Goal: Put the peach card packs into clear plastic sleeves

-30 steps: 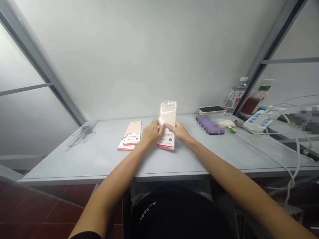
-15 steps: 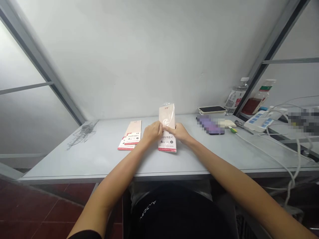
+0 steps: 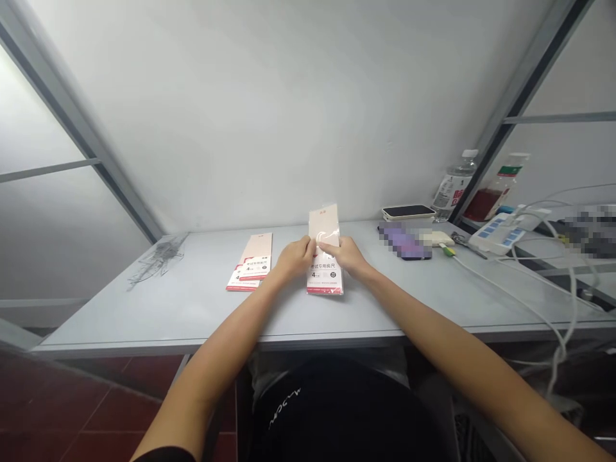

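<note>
Between my two hands stands a ruler set packet (image 3: 325,222), a clear sleeve over a pale pink card with a white, red-edged label at its lower end. My left hand (image 3: 296,256) pinches its left edge with curled fingers. From the other side, my right hand (image 3: 352,256) grips the right edge, its thumb lying across the front. Fingers behind the packet are hidden. Left of my hands, similar ruler set packets (image 3: 255,258) lie overlapping on the desk.
On the grey-white desk (image 3: 192,314), a phone (image 3: 409,212), a blurred purple item (image 3: 407,242) and a white charger (image 3: 441,239) lie to the right. Bottles (image 3: 455,186), a power strip (image 3: 498,232) and loose white cables (image 3: 510,301) are farther right. Black scribbles mark the left side.
The packet has shifted slightly down and right in view. My left fingertips now sit closer to its left edge, with less of them over the front.
</note>
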A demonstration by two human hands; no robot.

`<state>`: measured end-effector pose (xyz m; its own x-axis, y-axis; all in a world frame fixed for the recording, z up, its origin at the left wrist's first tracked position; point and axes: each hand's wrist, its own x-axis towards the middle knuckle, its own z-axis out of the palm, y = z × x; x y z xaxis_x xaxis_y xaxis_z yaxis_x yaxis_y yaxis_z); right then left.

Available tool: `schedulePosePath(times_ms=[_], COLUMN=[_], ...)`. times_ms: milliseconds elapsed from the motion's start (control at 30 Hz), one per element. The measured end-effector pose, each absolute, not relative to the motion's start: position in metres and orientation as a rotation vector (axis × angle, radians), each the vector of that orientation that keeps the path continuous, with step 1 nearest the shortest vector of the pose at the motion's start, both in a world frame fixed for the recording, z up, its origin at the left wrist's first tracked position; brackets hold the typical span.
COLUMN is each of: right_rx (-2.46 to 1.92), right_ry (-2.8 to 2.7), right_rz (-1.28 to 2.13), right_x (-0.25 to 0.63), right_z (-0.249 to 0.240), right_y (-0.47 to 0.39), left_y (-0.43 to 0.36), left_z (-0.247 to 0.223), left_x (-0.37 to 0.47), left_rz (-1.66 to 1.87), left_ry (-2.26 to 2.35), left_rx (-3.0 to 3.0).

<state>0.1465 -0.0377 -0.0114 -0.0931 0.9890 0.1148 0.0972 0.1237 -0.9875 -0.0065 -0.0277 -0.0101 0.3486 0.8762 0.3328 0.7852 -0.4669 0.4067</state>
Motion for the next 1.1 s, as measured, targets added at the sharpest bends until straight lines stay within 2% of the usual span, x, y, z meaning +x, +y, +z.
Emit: schedulePosePath(times_ms=[167, 567, 867, 1100], right_rx=[-1.177, -1.093, -1.217, -1.270], right_ry=[-1.455, -1.477, -1.445, -1.485], right_rz=[1.081, 1.064, 0.911, 0.834], right_x=[0.146, 0.145, 0.139, 0.142], right_z=[-0.012, -0.020, -0.023, -0.023], right_y=[-0.039, -0.035, -0.032, -0.031], left_y=[-0.026, -0.023, -0.028, -0.020], left_z=[-0.009, -0.015, -0.017, -0.020], left_x=[-0.008, -0.008, -0.005, -0.001], left_rz=[0.691, 0.802, 0.832, 0.967], left_ry=[1.527, 1.443, 1.663, 1.398], left_rx=[2.452, 2.306, 2.256, 2.197])
